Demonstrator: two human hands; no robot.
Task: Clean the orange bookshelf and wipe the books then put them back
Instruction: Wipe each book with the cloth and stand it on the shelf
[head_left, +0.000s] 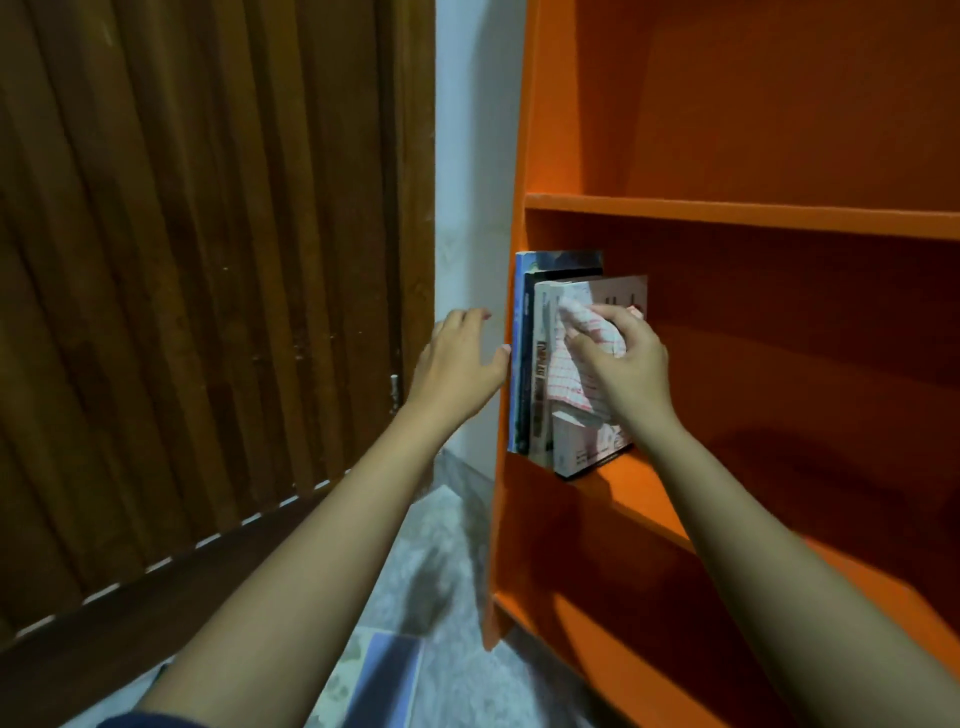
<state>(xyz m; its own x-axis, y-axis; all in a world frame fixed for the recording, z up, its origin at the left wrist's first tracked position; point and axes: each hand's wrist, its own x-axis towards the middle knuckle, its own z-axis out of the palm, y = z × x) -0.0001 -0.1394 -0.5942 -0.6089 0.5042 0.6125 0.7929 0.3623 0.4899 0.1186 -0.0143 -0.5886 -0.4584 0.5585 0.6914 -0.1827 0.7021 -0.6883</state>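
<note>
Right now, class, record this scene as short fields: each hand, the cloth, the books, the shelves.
left hand: open, thumb at the orange bookshelf side panel
right hand: pressing the cloth against the books
cloth: white, red checked, bunched
books: few, upright, at the middle shelf's left end
other shelves: no books visible
floor: another book lies below

A dark brown slatted wooden door (197, 312) fills the left side. Beside it runs a narrow strip of pale wall (470, 208), shadowed in dim light. Below lies a light, mottled tiled floor (457, 597), with a blue-edged sheet (379, 680) on it.
</note>
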